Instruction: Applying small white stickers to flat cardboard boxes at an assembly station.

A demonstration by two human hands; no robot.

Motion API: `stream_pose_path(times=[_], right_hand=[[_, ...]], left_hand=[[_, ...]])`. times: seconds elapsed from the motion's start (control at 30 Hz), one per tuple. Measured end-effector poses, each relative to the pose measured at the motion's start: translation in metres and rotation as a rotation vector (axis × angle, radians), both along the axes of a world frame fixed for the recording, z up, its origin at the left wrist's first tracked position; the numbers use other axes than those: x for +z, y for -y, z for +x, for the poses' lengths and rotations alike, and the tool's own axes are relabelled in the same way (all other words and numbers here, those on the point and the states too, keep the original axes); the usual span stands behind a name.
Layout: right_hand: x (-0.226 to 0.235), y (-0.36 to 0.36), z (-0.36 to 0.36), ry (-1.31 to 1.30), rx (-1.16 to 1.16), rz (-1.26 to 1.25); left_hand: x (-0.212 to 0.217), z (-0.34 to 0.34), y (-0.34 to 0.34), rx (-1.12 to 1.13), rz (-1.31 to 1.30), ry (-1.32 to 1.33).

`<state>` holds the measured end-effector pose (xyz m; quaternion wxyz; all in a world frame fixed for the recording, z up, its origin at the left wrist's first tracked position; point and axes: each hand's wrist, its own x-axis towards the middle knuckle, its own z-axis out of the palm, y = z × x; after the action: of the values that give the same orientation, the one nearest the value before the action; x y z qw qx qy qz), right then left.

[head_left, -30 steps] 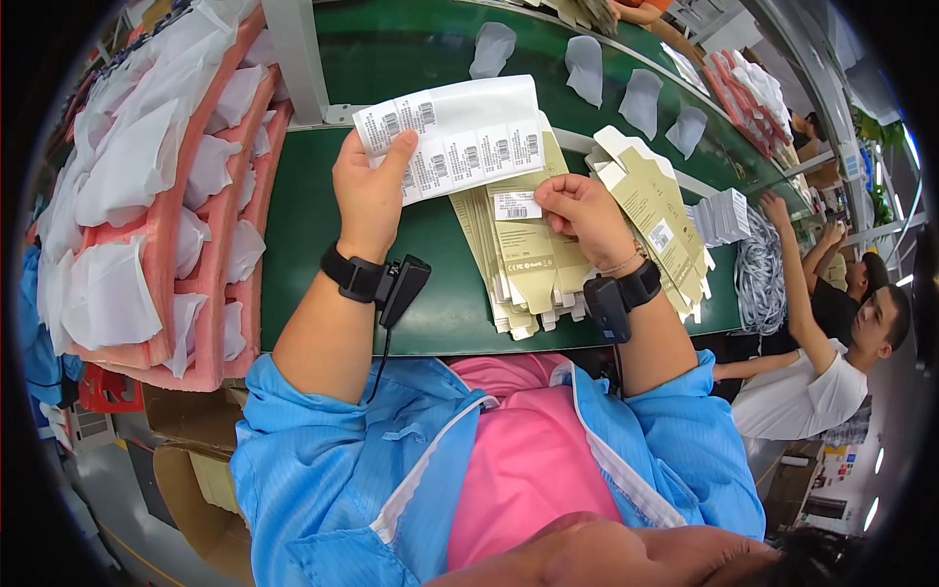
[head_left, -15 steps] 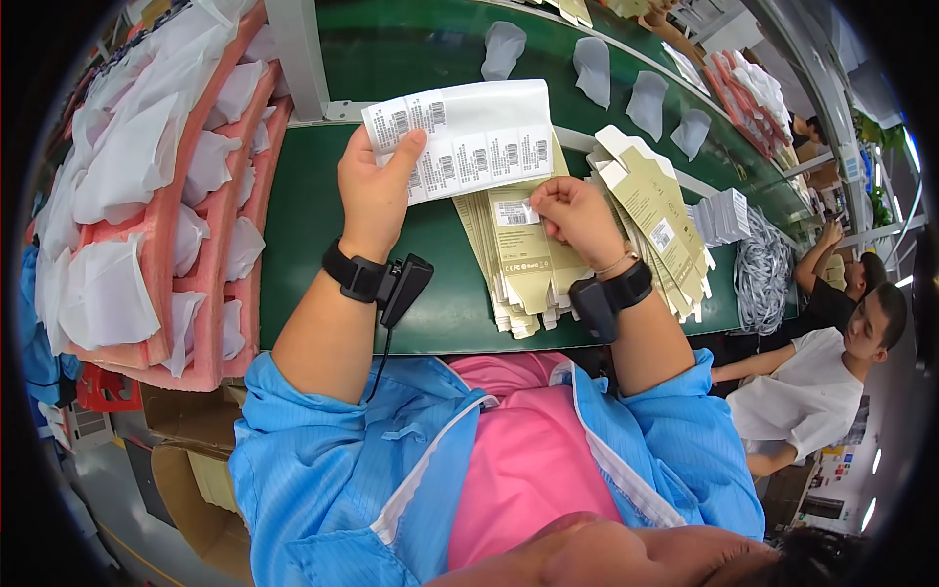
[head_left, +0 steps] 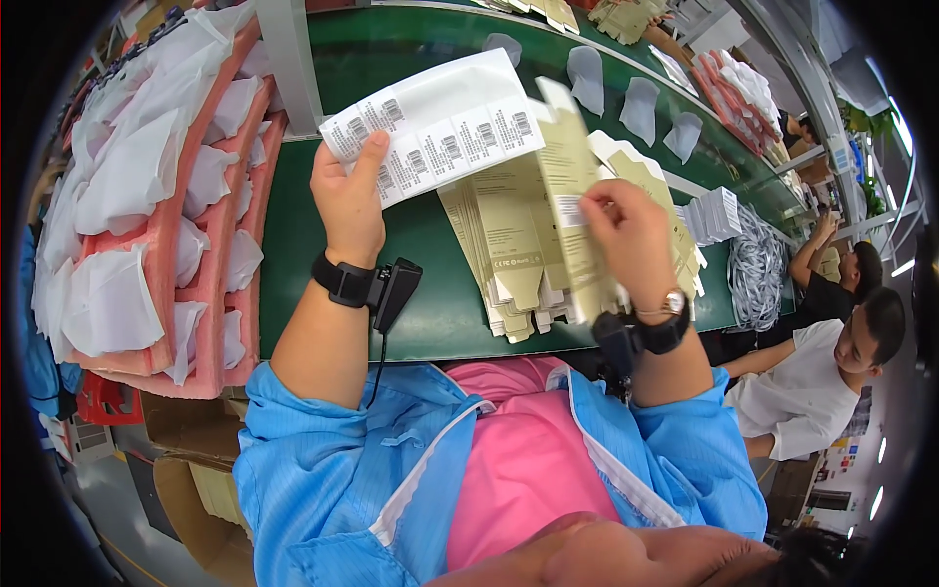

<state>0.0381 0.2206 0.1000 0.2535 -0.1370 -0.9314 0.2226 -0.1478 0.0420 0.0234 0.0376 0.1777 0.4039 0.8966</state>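
Observation:
Raised over the left half of the stack, a white sheet of barcode labels (head_left: 440, 132) is pinched by my left hand (head_left: 352, 210), thumb on top. My right hand (head_left: 634, 235) is closed on a flat khaki carton (head_left: 565, 161), thumb and fingertips at a small white label on its face. This carton is tilted and smeared by motion, between two piles. Under the sheet lies a fanned stack of flat khaki cartons (head_left: 504, 225). Further right, more flat cartons (head_left: 641, 166) lie in a second pile, partly hidden by my right hand and the held carton.
Pink foam trays (head_left: 156, 245) with white pouches are stacked at the left beside a metal post (head_left: 291, 68). Right of the cartons lie small white packets (head_left: 714, 215) and a heap of grey-white strips (head_left: 758, 269). White pouches (head_left: 641, 110) rest on the green belt beyond. Two people sit at the right.
My right hand has moved right, bringing a labelled carton off the left stack toward the right pile. The label sheet in my left hand has shifted slightly left and tilted.

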Motion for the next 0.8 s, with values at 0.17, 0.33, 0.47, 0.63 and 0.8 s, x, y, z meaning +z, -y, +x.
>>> stream_pose_path(times=[0.17,0.33,0.47,0.63,0.8], right_hand=[[0.018,-0.052,0.031,0.025,-0.237,0.083],[-0.016,-0.114,0.062,0.262,-0.248,0.100],[-0.032,-0.116,0.074,0.276,-0.249,-0.007],[0.008,-0.074,0.059,0.255,-0.250,0.056],[0.040,-0.014,0.022,0.052,0.172,0.040]], left_hand=[[-0.003,0.001,0.000,-0.017,-0.013,-0.002],[-0.002,0.004,-0.002,-0.046,-0.028,0.000],[-0.003,0.004,-0.005,-0.052,-0.056,0.003],[-0.005,0.010,-0.006,-0.089,-0.063,0.002],[-0.005,0.019,-0.004,-0.188,-0.205,-0.180]])
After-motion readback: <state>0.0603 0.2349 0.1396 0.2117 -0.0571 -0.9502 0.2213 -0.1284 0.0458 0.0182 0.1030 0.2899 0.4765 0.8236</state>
